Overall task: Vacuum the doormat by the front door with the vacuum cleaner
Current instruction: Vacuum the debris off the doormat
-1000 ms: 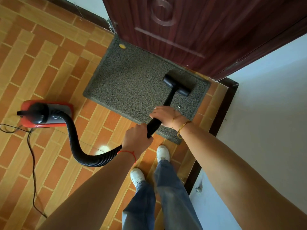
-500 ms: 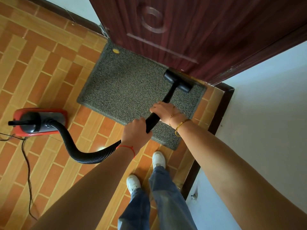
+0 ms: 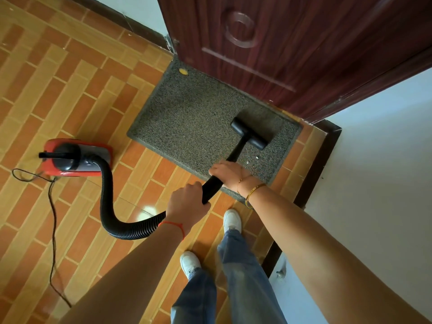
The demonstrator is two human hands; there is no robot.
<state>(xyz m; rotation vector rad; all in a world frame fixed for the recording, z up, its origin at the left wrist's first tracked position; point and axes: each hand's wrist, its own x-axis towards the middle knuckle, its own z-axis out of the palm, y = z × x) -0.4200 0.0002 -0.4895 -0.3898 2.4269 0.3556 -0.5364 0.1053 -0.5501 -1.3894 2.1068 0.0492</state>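
Both hands on the wand [image 3: 223, 170] right now. Right hand [image 3: 228, 171] wraps it higher up, fingers curled over the black tube, gold bangles at the wrist. Left hand [image 3: 188, 204] grips the lower end, fist closed round it where the ribbed hose [image 3: 109, 195] joins, red string at the wrist.

Nozzle [image 3: 251, 136] sits flat on the mat [image 3: 187, 118], on the mat's right part, just short of the door [image 3: 292, 43]. Wand slants from the hands up to the nozzle's middle.

Mat is grey, speckled, lying on the orange tile floor [image 3: 58, 90] w/ its far edge against the door bottom. Yellow bit [image 3: 183, 71] near the mat's far left corner. Couple of pale specks [image 3: 256, 157] on the mat just right of the wand, between nozzle & right hand.

Vac body [image 3: 74, 157], red w/ black top, sits on the tiles left of the mat, near its left corner, not touching. Hose loops from it down & across to the left hand. Thin black cord [image 3: 52, 218] trails off the body toward the bottom left.

White shoes [image 3: 231, 219], jeans below, standing on tile just short of the mat's near edge. White wall [image 3: 374, 183] on the right.
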